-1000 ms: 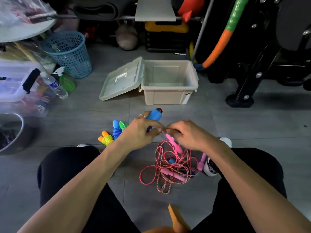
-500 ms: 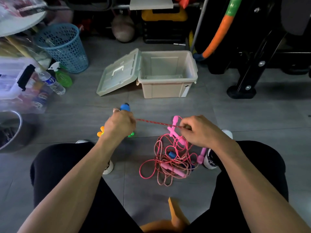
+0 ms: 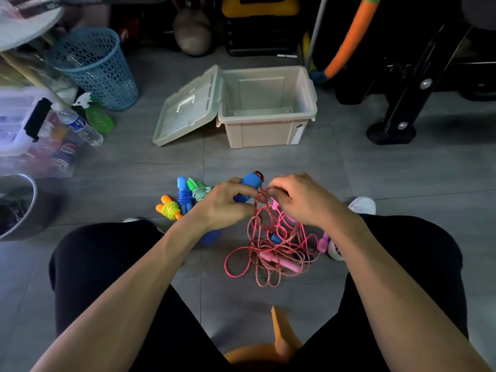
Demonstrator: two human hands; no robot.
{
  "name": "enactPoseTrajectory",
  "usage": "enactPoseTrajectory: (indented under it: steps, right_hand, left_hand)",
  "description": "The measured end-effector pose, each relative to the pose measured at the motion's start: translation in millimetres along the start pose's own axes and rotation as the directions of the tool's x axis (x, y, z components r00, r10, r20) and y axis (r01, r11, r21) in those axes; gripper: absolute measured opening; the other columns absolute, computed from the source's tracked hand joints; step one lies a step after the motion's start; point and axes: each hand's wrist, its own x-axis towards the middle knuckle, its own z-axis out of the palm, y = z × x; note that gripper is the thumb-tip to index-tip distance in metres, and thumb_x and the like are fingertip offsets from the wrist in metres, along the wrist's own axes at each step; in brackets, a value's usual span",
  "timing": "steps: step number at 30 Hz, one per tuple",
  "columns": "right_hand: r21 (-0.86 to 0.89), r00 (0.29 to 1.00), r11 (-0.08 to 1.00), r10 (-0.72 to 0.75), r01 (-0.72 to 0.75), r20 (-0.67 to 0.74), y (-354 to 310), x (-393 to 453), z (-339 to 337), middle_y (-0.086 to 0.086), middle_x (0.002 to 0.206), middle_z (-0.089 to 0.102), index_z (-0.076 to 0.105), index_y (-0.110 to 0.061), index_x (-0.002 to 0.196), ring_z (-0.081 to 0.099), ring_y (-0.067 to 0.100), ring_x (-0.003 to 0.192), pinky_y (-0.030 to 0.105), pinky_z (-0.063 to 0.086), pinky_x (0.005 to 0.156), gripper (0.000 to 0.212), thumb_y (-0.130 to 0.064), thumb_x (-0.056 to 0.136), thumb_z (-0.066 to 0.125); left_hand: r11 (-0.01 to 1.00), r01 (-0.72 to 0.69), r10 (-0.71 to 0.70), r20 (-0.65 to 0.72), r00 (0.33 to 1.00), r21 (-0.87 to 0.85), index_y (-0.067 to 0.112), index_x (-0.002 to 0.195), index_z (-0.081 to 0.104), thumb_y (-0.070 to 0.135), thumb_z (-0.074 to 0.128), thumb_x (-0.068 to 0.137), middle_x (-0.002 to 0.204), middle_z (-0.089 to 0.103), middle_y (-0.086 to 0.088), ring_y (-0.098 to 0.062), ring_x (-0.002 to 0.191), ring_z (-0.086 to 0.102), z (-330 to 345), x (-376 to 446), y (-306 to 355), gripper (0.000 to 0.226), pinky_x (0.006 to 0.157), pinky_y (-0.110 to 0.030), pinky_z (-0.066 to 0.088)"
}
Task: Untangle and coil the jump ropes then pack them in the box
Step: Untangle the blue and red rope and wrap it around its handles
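Observation:
My left hand (image 3: 224,204) grips a blue jump-rope handle (image 3: 248,185) whose red-and-white cord loops toward my right hand (image 3: 300,200). My right hand pinches that cord just beside the handle. Below both hands a tangle of red and pink ropes (image 3: 271,251) lies on the floor, with pink handles (image 3: 280,260) and another blue handle in it. Three coiled ropes lie to the left: a yellow one with orange handles (image 3: 170,209), a blue one (image 3: 183,193) and a green one (image 3: 200,190). The beige box (image 3: 268,131) stands open behind, its inside bare.
The box's lid (image 3: 188,108) lies flat to its left. A blue mesh basket (image 3: 94,67), a water bottle (image 3: 80,124) and a clear bin stand at the left, a metal bowl (image 3: 18,208) lower left. Black exercise-frame feet (image 3: 391,131) stand at the right. My knees flank the ropes.
My left hand had pulled the blue handle away to the left, stretching the cord taut. Now both hands are close together again above the tangle, with the cord looped between them.

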Motion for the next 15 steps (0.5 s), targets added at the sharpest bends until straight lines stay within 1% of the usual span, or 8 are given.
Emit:
enactPoseTrajectory:
  steps: [2, 3, 4, 7, 9, 12, 13, 15]
  right_hand:
    - [-0.019, 1.0, 1.0, 0.017, -0.017, 0.019, 1, 0, -1, 0.001, 0.075, 0.065, 0.067, -0.019, 0.086, 0.057, 0.018, 0.064, 0.043, 0.048, 0.061, 0.022, -0.026, 0.099, 0.051]
    - [-0.014, 1.0, 1.0, 0.02, -0.019, 0.021, 1, -1, -2, 0.001, 0.076, 0.064, 0.064, -0.022, 0.081, 0.057, 0.017, 0.065, 0.043, 0.048, 0.062, 0.023, -0.026, 0.099, 0.051]
    - [-0.008, 1.0, 1.0, 0.015, -0.015, 0.019, 1, -1, -2, 0.001, 0.076, 0.063, 0.061, -0.024, 0.077, 0.056, 0.016, 0.064, 0.041, 0.047, 0.061, 0.024, -0.026, 0.098, 0.051]
    - [-0.03, 0.999, 0.999, 0.023, -0.022, 0.028, 0, -4, -4, -0.002, 0.067, 0.057, 0.056, -0.022, 0.071, 0.05, 0.01, 0.055, 0.032, 0.04, 0.053, 0.027, -0.027, 0.097, 0.054]
    - [-0.104, 0.995, 0.991, 0.084, -0.078, 0.058, 4, -10, -5, 0.002, 0.065, 0.053, 0.056, -0.013, 0.069, 0.047, 0.012, 0.054, 0.033, 0.04, 0.052, 0.031, -0.029, 0.096, 0.055]
    - [-0.17, 0.982, 0.972, 0.177, -0.165, 0.063, 14, -22, -14, 0.008, 0.063, 0.056, 0.058, -0.009, 0.069, 0.052, 0.026, 0.057, 0.038, 0.045, 0.056, 0.034, -0.03, 0.096, 0.053]
    - [-0.121, 0.987, 0.98, 0.161, -0.157, 0.025, 15, -25, -17, 0.006, 0.061, 0.058, 0.061, -0.009, 0.071, 0.055, 0.024, 0.058, 0.036, 0.046, 0.057, 0.032, -0.028, 0.095, 0.053]
    - [0.037, 0.989, 0.995, 0.094, -0.091, -0.118, 10, -27, -20, -0.004, 0.056, 0.057, 0.064, -0.011, 0.075, 0.052, 0.009, 0.053, 0.025, 0.041, 0.053, 0.026, -0.024, 0.095, 0.054]
  left_hand:
    - [0.997, 0.009, -0.009, -0.007, 1.0, -0.072, 0.032, 0.089, 0.074, 0.018, 0.068, 0.084, 0.099, 0.055, 0.005, -0.006, 0.071, 0.054, -2, 2, -1, 0.017, 0.068, -0.022, 0.044]
    - [0.998, -0.003, 0.0, -0.043, 0.999, -0.07, 0.031, 0.082, 0.073, 0.024, 0.069, 0.086, 0.092, 0.054, 0.006, -0.005, 0.066, 0.054, -2, 2, 0, 0.009, 0.063, -0.018, 0.042]
    - [0.999, -0.019, 0.016, -0.089, 0.996, -0.035, 0.031, 0.075, 0.071, 0.03, 0.069, 0.086, 0.087, 0.052, 0.006, -0.005, 0.063, 0.054, -1, 3, -2, 0.011, 0.059, -0.013, 0.041]
    - [0.997, -0.008, 0.024, -0.196, 0.98, 0.081, 0.037, 0.07, 0.066, 0.032, 0.067, 0.088, 0.09, 0.052, 0.003, -0.007, 0.07, 0.053, 2, 7, -10, 0.018, 0.058, -0.002, 0.035]
    - [0.989, 0.06, -0.013, -0.331, 0.944, 0.133, 0.037, 0.076, 0.068, 0.027, 0.068, 0.088, 0.089, 0.054, 0.004, -0.006, 0.069, 0.055, -5, 11, -20, 0.016, 0.06, -0.008, 0.039]
    - [0.951, 0.272, -0.158, -0.525, 0.836, 0.148, 0.027, 0.08, 0.073, 0.024, 0.062, 0.086, 0.096, 0.061, -0.005, -0.025, 0.068, 0.062, -24, 16, -40, 0.013, 0.068, -0.032, 0.053]
    - [0.929, 0.329, -0.205, -0.506, 0.838, 0.169, 0.024, 0.082, 0.074, 0.024, 0.061, 0.086, 0.097, 0.061, -0.007, -0.028, 0.07, 0.063, -27, 17, -45, 0.014, 0.07, -0.034, 0.054]
    - [0.908, 0.353, -0.266, -0.34, 0.902, 0.226, 0.02, 0.089, 0.075, 0.026, 0.061, 0.089, 0.085, 0.063, -0.005, -0.021, 0.063, 0.061, -21, 18, -49, 0.015, 0.065, -0.026, 0.053]
